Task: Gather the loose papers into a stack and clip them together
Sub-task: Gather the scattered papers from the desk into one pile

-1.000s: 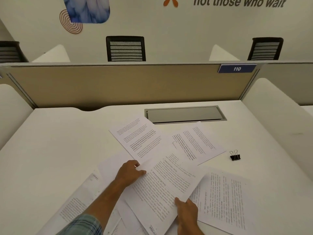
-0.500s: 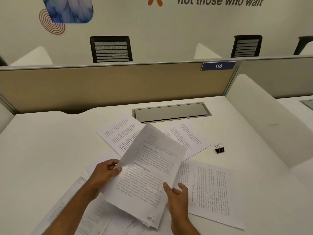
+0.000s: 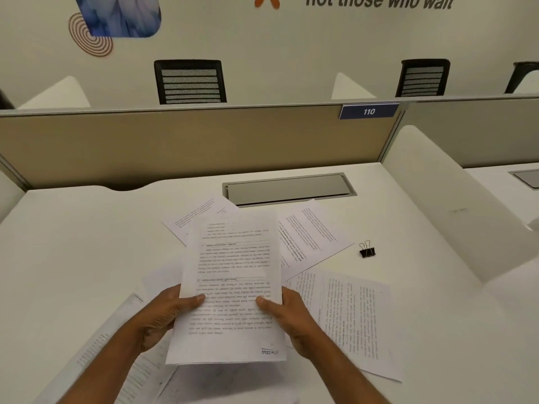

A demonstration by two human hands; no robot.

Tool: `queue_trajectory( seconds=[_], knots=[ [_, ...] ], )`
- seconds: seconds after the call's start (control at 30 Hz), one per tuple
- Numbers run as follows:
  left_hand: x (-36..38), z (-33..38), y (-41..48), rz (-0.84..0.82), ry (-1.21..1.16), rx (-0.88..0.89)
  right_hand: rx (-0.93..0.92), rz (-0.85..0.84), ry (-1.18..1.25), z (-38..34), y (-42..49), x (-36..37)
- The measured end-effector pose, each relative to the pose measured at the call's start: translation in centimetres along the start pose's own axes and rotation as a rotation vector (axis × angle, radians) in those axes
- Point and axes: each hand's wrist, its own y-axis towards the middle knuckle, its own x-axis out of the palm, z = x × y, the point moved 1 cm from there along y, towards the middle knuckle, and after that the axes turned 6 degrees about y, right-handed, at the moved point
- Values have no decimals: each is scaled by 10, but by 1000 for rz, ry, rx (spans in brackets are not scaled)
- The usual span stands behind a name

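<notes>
A printed sheet (image 3: 233, 272) is held upright above the white desk (image 3: 73, 243), its text upside down to me. My left hand (image 3: 163, 313) grips its left edge and my right hand (image 3: 287, 313) grips its right edge, thumbs on the front. Loose printed pages lie under and around it: one at the back left (image 3: 189, 220), one at the back right (image 3: 309, 237), one at the right (image 3: 350, 319) and several at the lower left (image 3: 116, 351). A black binder clip (image 3: 367, 251) stands alone on the desk, right of the papers.
A grey cable flap (image 3: 288, 189) is set into the desk behind the papers. A tan partition (image 3: 175, 144) with a blue "110" tag closes off the back. A white divider (image 3: 455, 205) slopes along the right side. Black chairs stand beyond the partition.
The sheet was lying on the pile, then was lifted and turned; it now stands straight, with both hands gripping its side edges. The right hand has shifted from its bottom edge to its right edge.
</notes>
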Motion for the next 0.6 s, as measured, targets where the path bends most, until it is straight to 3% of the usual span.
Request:
queue_trajectory(
  seconds=[0.1,0.2,0.27,0.4,0.5,0.6],
  knots=[
    [9,-4,0,95,-25,28,-18,87,-142,-5,6,-22],
    [9,-3,-1,255,-97,62,-114,416,-441,-13,12,-77],
    [7,-2,-3,306,-144,79,-120,547,-732,-17,15,-123],
    [7,-2,-9,373,-264,92,104,437,-1251,-19,25,-187],
    [7,-6,-10,414,-318,99,207,327,-1381,-20,30,-207],
    [8,-10,-12,438,-369,93,193,280,-1475,-25,31,-213]
  ],
)
